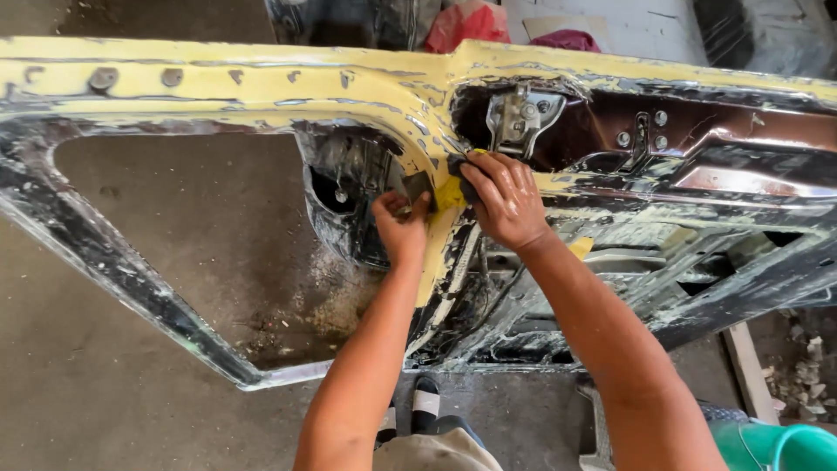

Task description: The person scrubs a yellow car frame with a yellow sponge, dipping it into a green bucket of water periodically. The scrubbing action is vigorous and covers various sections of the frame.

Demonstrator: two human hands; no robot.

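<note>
Views: we have a single one, from the head.
Position: we look from above, over both forearms.
Direction: we face down and forward onto the yellow-coated car door (261, 87), with the concrete floor (87, 375) beneath it.
Nearness: we sit close; left hand (403, 228) and right hand (506, 201) land mid-frame.
Shared scene: with one view, nothing overlaps.
</note>
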